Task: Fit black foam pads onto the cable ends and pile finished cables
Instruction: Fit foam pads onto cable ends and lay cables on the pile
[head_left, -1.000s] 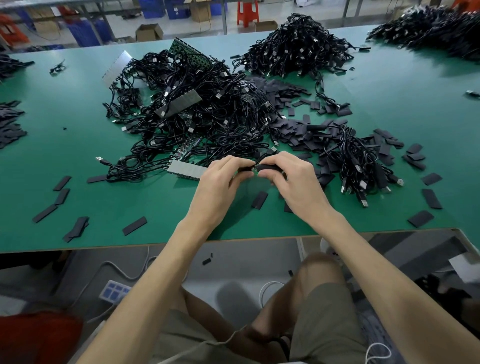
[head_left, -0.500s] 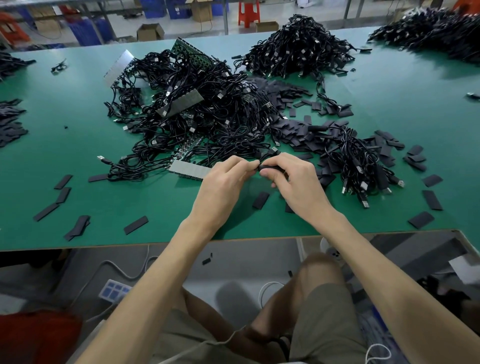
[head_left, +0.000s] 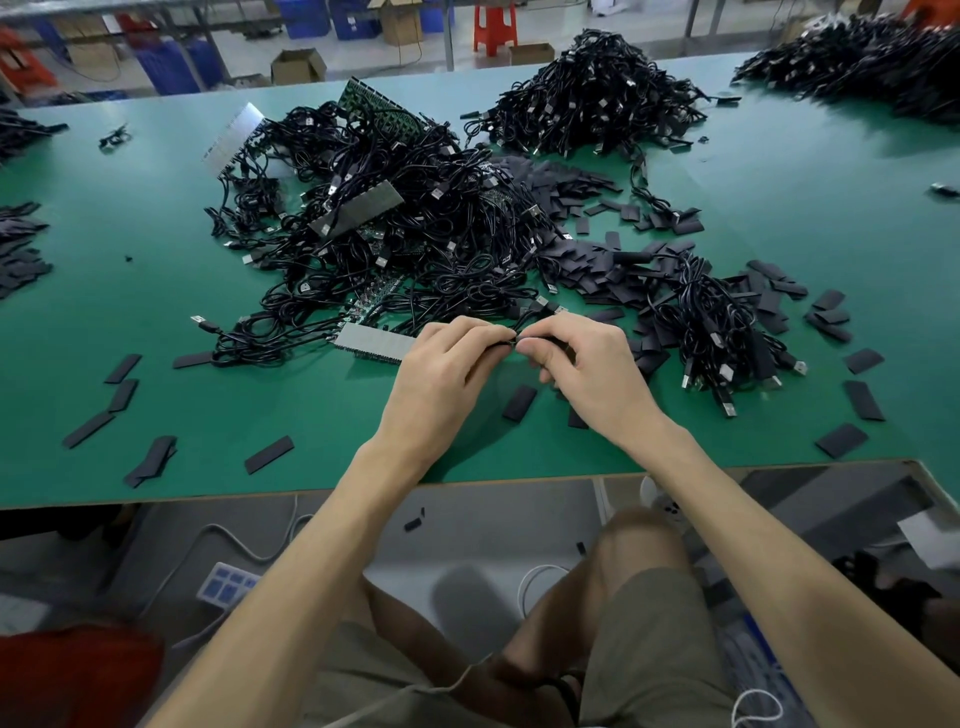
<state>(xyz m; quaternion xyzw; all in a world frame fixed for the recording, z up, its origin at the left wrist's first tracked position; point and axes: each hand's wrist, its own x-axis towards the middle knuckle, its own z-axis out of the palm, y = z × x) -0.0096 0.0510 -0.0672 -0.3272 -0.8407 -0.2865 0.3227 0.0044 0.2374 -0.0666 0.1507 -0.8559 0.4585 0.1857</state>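
My left hand and my right hand meet fingertip to fingertip just above the green table, near its front edge. Between them they pinch a black cable end with a black foam pad; fingers hide most of it. The cable runs back into the large tangle of black cables behind my hands. A loose heap of flat black foam pads lies to the right of that tangle. A smaller bunch of cables lies right of my right hand.
A tall heap of cables stands at the back, another at the far right corner. Single foam pads lie scattered along the front edge on both sides. Grey connector strips sit by my left hand.
Both hands stayed in place, fingers shifting slightly on the cable end; my left fingertips have closed in toward my right thumb.
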